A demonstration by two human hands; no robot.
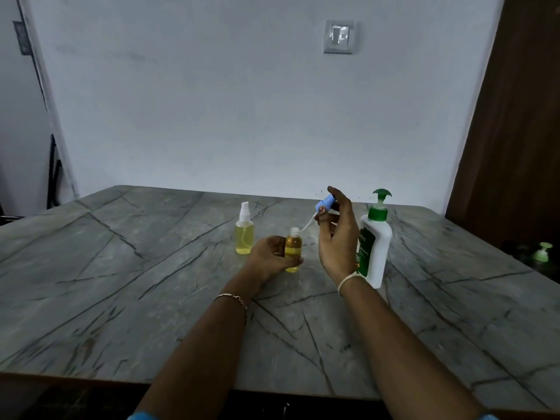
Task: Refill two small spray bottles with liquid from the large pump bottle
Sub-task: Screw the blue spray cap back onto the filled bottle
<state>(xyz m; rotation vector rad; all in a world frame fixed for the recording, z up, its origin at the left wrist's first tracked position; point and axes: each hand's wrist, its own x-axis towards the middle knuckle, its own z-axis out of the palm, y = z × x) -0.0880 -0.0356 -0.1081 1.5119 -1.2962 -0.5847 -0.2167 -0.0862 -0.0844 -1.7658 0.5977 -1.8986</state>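
My left hand (270,253) grips a small clear bottle (293,248) of amber-yellow liquid that stands upright on the table with its neck uncovered. Above and to its right, my right hand (336,237) pinches a blue spray cap (324,204); the cap's white dip tube (306,224) slants down toward the bottle's mouth. A second small spray bottle (244,234), pale yellow inside and fitted with a white spray top, stands to the left, untouched. The large white pump bottle (375,247) with a green pump head stands just right of my right hand.
The grey marble-patterned table (151,283) runs up to a white wall with a light switch (339,36). A brown wooden door (515,131) is at the right. Beyond the table's right edge, a blurred green pump top (542,253) shows low down.
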